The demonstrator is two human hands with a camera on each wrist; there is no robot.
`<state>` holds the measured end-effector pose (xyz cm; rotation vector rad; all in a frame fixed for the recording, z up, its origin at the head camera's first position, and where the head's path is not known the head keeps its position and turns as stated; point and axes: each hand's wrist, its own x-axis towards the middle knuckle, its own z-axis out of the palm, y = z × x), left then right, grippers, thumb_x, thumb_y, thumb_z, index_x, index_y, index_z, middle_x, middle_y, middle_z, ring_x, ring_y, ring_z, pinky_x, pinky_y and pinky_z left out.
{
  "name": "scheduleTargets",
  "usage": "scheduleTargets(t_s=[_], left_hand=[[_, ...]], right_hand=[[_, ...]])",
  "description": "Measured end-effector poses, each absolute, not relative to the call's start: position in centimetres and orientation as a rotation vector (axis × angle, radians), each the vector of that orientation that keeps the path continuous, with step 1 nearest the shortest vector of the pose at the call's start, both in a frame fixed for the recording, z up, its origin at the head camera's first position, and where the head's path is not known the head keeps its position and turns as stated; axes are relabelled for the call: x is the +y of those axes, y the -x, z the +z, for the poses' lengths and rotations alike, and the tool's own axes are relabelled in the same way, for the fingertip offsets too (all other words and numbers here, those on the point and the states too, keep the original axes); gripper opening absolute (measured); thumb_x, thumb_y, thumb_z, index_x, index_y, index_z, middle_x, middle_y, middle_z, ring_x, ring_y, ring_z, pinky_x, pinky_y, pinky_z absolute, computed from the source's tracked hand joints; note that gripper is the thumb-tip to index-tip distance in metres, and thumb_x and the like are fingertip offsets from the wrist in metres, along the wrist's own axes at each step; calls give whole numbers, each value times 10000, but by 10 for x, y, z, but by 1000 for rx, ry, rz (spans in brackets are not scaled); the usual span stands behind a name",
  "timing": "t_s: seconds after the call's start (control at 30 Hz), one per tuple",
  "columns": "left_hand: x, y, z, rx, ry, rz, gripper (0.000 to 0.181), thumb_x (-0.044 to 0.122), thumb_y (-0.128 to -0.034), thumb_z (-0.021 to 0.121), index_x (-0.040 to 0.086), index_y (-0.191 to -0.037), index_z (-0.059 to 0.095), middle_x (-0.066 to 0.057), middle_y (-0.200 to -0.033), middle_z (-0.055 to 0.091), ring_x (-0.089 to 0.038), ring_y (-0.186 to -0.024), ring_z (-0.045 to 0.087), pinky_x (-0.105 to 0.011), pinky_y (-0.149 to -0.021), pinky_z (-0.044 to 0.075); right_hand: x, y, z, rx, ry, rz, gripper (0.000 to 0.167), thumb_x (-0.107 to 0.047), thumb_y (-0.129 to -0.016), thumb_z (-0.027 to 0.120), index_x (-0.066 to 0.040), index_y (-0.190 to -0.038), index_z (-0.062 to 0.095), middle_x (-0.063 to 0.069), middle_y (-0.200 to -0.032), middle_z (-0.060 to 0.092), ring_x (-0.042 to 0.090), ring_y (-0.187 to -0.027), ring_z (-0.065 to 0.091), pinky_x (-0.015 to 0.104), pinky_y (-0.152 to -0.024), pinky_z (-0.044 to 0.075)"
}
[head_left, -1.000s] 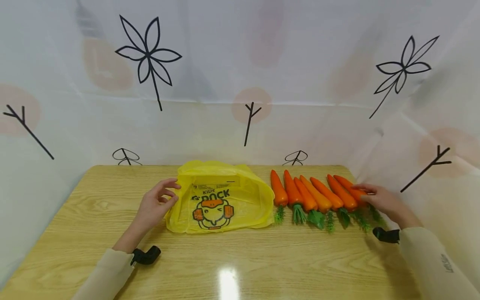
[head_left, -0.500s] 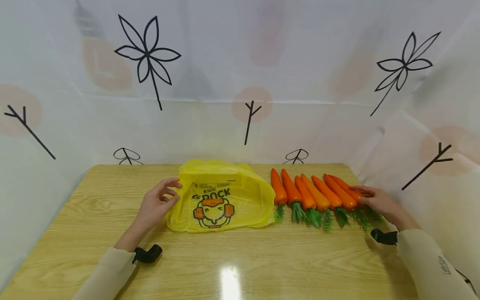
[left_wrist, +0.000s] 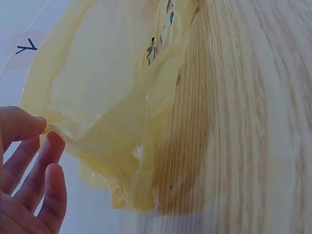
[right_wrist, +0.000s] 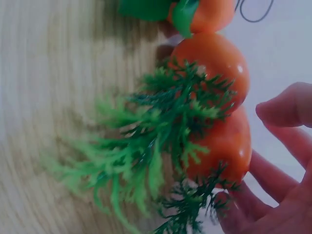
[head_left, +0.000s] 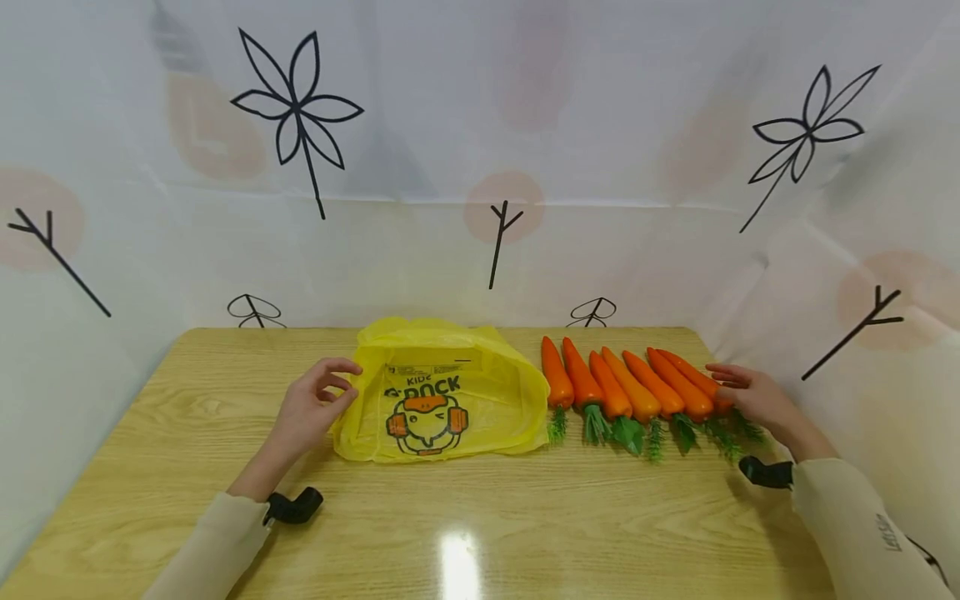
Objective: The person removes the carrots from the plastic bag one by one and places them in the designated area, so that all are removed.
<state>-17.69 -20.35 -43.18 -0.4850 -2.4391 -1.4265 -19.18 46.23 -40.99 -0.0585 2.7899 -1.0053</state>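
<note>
A yellow plastic bag [head_left: 487, 429] with a printed cartoon duck lies on the table, its mouth held apart. At its left rim, my left hand [head_left: 307, 408] pinches the thin edge between thumb and fingertip, as the left wrist view shows. Right of the bag, several orange toy carrots [head_left: 553, 375] lie side by side, tips away and green tops toward me. Beside the rightmost carrot [head_left: 692, 375] is my right hand [head_left: 765, 404], fingers spread loosely. In the right wrist view its thumb stands apart from the carrot, while lower fingers [right_wrist: 270, 180] are at the carrot's side, possibly touching it.
The wooden table [head_left: 525, 517] ends at a white cloth backdrop [head_left: 420, 267] with black plant drawings, which also rises close by the right hand. Leafy green tops [head_left: 722, 440] of the carrots spread over the table near the right wrist.
The rightmost carrots have shifted slightly left and lie closer together. My right hand moved left with them, then its fingers drew back a little. My left hand stays at the bag's rim.
</note>
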Motion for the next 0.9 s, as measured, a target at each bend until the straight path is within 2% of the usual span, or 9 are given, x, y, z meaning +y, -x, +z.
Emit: scheduleTargets(t_s=[0.13,0.33,0.5,0.63,0.77,0.9], left_hand=[[-206,176,-432,-2435,472,-1423,294,18,-932,686,115,-1203,627,-75,-1157,672,-167,-905,638,-252,-724,507],[-212,173,-431,-2461,463,-1388,292,23,-931,686,119,-1200,623,-63,-1139,671,-120,-870,624,-243,-713,504],[-215,170,-430,-2457,445,-1355,281,24,-927,689,113,-1186,627,-53,-1083,675,-99,-819,609,-235,-697,500],[-218,168,-430,-2441,442,-1287,270,27,-924,698,104,-1174,634,-27,-1030,670,-94,-826,601,-228,-690,499],[-219,167,-429,-2442,507,-1125,261,15,-904,718,94,-1141,644,-5,-1000,658,-108,-847,591,-274,-673,511],[-219,163,-426,-2433,652,-833,275,4,-852,759,78,-1095,656,-19,-1008,648,-169,-886,593,-365,-683,530]], right_hand=[[456,191,-405,2815,25,-1010,566,-213,-1066,448,123,-1493,290,421,-1447,325,590,-1259,373,657,-958,391],[441,188,-399,2975,17,-935,552,-253,-1055,473,85,-1478,366,398,-1416,396,577,-1241,399,665,-921,412],[419,180,-394,3137,48,-898,483,-219,-1028,520,43,-1430,472,359,-1371,477,535,-1192,462,656,-900,415],[398,171,-390,3157,59,-924,460,-199,-1024,527,22,-1425,490,356,-1379,468,548,-1190,447,663,-894,413],[379,161,-389,3167,118,-932,441,-182,-1026,531,23,-1415,504,363,-1388,452,588,-1200,419,667,-826,434],[360,151,-392,3261,326,-922,384,-92,-973,594,28,-1337,579,338,-1340,515,564,-1197,448,695,-856,398]])
